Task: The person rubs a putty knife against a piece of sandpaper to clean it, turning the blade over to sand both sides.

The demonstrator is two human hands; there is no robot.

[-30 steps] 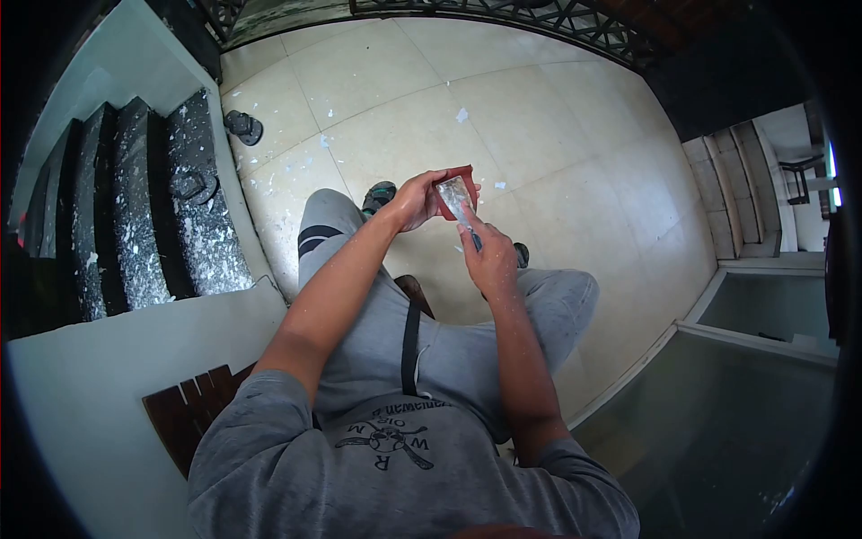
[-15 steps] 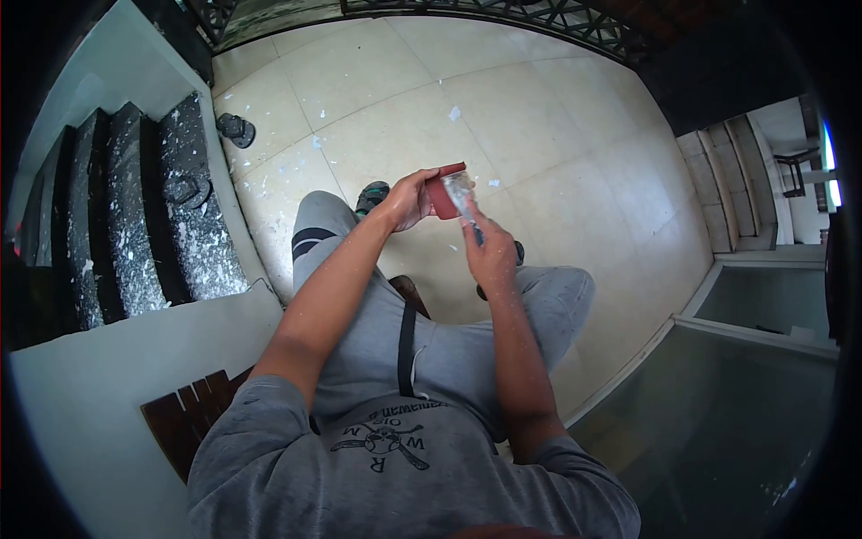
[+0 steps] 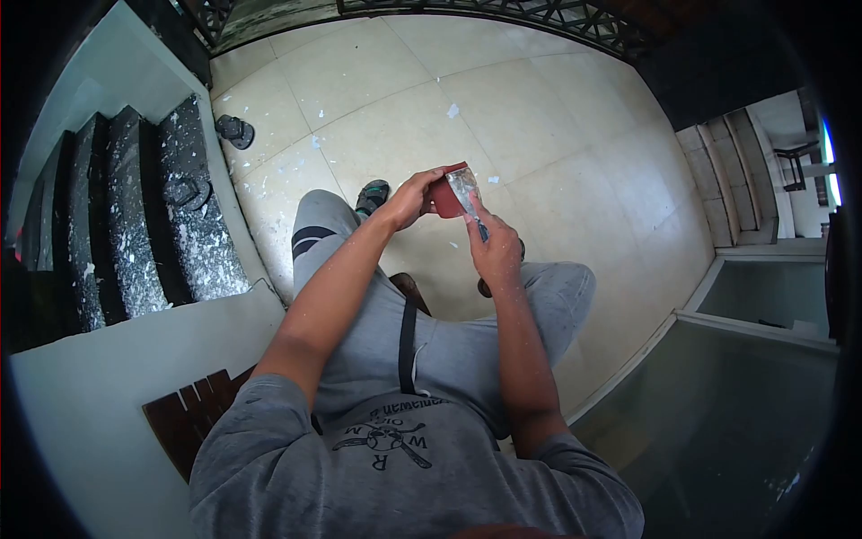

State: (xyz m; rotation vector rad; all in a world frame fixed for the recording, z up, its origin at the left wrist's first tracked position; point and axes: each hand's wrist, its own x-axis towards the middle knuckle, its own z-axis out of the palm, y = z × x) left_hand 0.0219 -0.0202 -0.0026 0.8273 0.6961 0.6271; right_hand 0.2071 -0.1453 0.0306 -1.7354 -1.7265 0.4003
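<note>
My left hand [image 3: 410, 201] grips a small reddish-brown piece [image 3: 444, 197], which looks like a sheet or block, by its left side. In my right hand [image 3: 496, 247] is a scraper [image 3: 463, 187] with a wide metal blade smeared with white and a dark blue handle. The blade lies against or just over the right side of the red piece. Both hands are held out in front of my knees, above the tiled floor [image 3: 386, 99].
Black steps [image 3: 202, 242] strewn with white flakes rise at the left, with a dark sandal [image 3: 235, 132] beside them. Pale flakes [image 3: 452, 110] dot the floor. A wooden slatted seat [image 3: 184, 409] shows at lower left, a glass panel [image 3: 709, 404] at lower right.
The scraper blade has turned slightly and shows more clearly against the red piece. My right hand has shifted a little to the right. My left hand stays nearly in place.
</note>
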